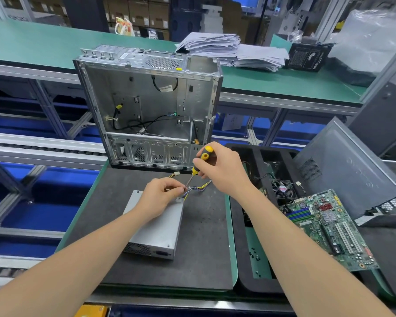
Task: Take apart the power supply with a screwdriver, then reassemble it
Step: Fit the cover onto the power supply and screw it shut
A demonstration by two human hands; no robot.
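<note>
The silver power supply (157, 227) lies flat on the dark mat (201, 248), its vented end toward me. Its bundle of coloured cables (198, 186) leaves the far end. My left hand (161, 194) rests on that far end, and its fingertips pinch the cables beside the screwdriver's tip. My right hand (220, 168) grips the yellow-and-black handle of the screwdriver (200, 164). The shaft slants down and left, and its tip meets the power supply's far top corner.
An empty computer case (146, 106) stands open just behind the mat. To the right, a black tray (245, 271) holds a fan (282, 189), a green motherboard (329, 227) and several loose screws (254, 256). A grey side panel (350, 172) leans at far right. Paper stacks (233, 51) sit on the far bench.
</note>
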